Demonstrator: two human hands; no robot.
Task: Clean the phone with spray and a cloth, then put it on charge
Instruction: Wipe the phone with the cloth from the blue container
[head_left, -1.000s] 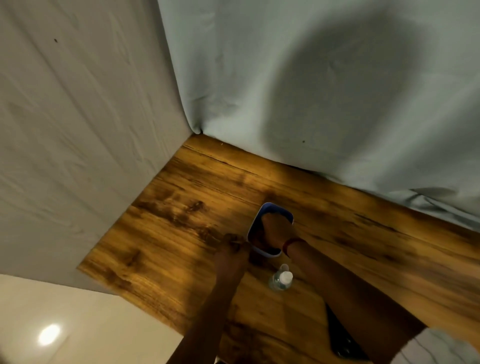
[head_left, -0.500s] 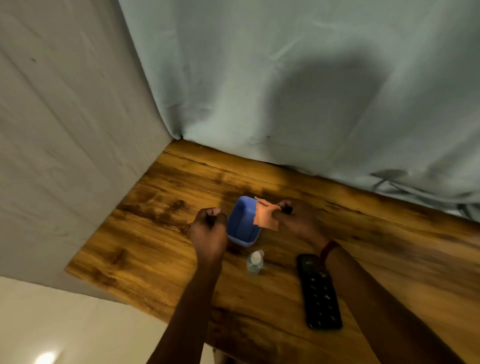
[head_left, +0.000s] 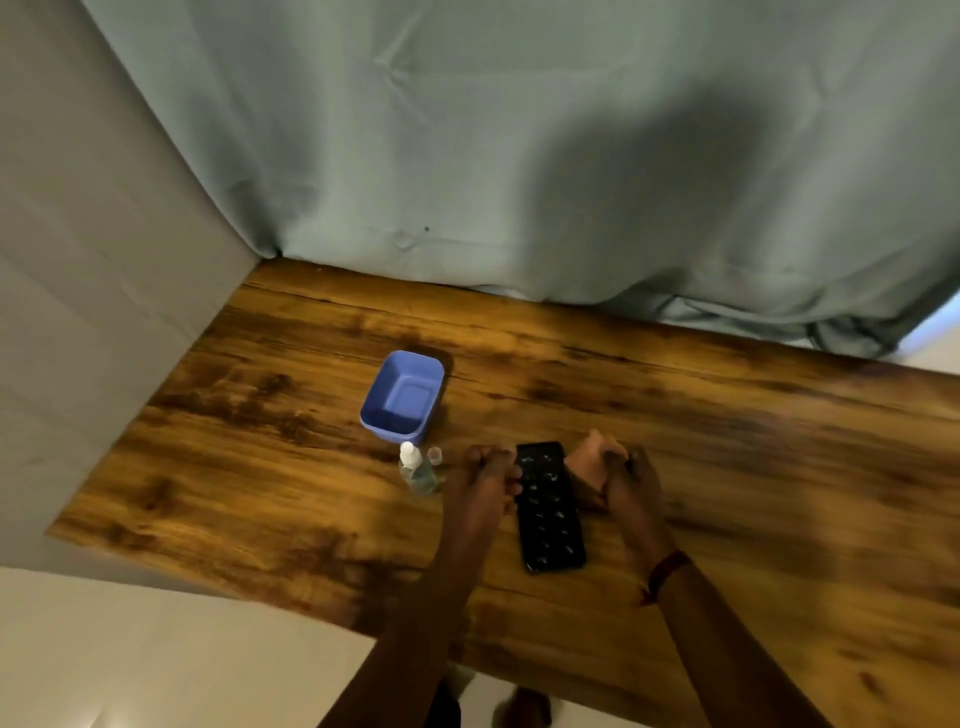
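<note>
Wooden tabletop (head_left: 260, 441): the right hand (head_left: 631, 480) is clutching a soft cloth (head_left: 587, 462) beside the slick, rigid phone (head_left: 550, 506), probably best held edgewise. Whether the left hand (head_left: 488, 480) is gripping is unclear.

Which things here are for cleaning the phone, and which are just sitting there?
For the job:
phone, lying flat
spray bottle
cloth, bunched in the right hand
left hand, at the phone's left edge

Just lying about:
blue tub, nothing in it
small clear cap, beside the bottle
curtain, behind the table
</note>
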